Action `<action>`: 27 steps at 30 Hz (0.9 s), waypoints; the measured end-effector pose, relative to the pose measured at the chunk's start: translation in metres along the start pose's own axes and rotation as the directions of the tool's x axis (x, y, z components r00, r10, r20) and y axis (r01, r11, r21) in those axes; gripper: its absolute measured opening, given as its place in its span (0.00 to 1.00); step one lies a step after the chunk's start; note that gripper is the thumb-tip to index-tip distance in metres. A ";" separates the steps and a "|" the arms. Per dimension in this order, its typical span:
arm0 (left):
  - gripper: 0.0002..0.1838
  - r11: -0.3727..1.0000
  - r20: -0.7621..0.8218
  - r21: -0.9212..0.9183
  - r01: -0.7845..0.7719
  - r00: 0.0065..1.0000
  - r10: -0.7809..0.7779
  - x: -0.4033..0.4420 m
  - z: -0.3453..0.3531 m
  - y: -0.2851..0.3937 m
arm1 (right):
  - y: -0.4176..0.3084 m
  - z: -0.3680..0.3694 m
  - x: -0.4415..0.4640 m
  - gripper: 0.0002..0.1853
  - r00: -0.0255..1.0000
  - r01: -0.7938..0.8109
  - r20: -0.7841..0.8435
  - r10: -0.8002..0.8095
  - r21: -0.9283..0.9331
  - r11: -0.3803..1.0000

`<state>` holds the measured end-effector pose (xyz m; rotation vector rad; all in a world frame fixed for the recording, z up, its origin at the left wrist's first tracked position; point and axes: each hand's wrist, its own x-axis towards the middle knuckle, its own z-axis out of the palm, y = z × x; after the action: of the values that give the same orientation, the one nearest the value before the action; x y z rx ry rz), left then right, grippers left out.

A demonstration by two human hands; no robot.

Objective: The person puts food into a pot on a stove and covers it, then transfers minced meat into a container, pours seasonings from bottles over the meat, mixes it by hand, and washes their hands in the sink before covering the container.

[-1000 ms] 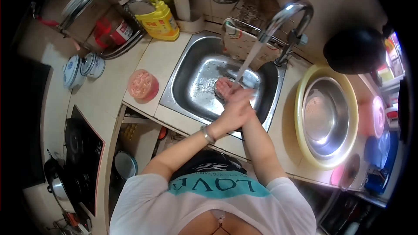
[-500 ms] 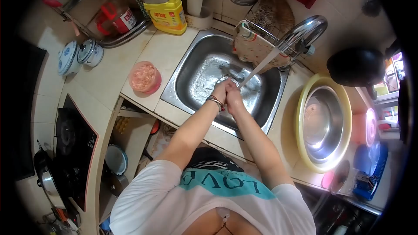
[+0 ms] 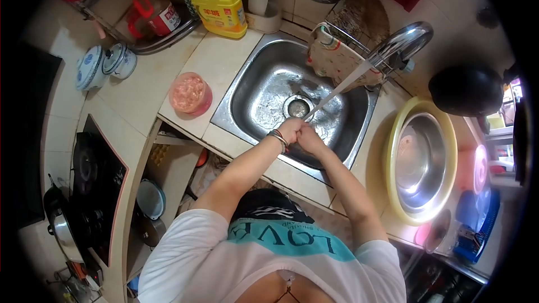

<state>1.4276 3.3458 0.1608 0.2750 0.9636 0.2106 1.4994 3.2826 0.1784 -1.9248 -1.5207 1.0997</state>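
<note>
Over the near part of the steel sink [image 3: 261, 78], my left hand [image 3: 290, 130] and my right hand [image 3: 310, 139] are clasped together, fingers closed on each other. Bracelets circle my left wrist. From the chrome faucet [image 3: 401, 42] a stream of water [image 3: 342, 86] runs down to the far side of my hands. Just beyond them lies the round drain [image 3: 298, 108]. Whether anything small is between my palms is hidden. A patterned cloth [image 3: 334, 59] hangs at the sink's back right corner.
Left of the sink stands a pink tub [image 3: 190, 94] of pale pink contents. A yellow pump bottle [image 3: 222, 14] is behind it. At right, a metal bowl [image 3: 421, 160] sits inside a yellow basin [image 3: 391, 174]; a black pan [image 3: 466, 91] hangs above. A black cooktop [image 3: 101, 191] is far left.
My clasped hands have drawn back toward me and slightly lower, uncovering the drain. The water keeps running, and the view has shifted a little.
</note>
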 end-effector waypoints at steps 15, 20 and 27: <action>0.10 -0.110 0.209 0.931 -0.348 0.263 0.942 -0.205 -0.069 0.022 | 0.044 -0.189 0.066 0.19 0.411 0.541 -0.859 0.306 0.500 0.676; 0.44 -0.147 0.141 0.988 -0.046 -0.106 0.984 -0.265 -0.121 0.066 | 0.085 -0.208 0.092 0.16 0.535 0.742 -0.838 0.103 0.525 0.418; 0.52 -0.493 0.419 0.863 0.111 0.389 0.820 -0.260 -0.126 0.161 | -0.018 -0.140 -0.010 0.24 0.774 -0.368 -0.633 0.000 -0.450 0.814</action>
<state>1.1699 3.4383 0.3466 2.6443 1.4313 0.4160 1.6007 3.2959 0.2761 -2.5313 -1.3468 -0.0033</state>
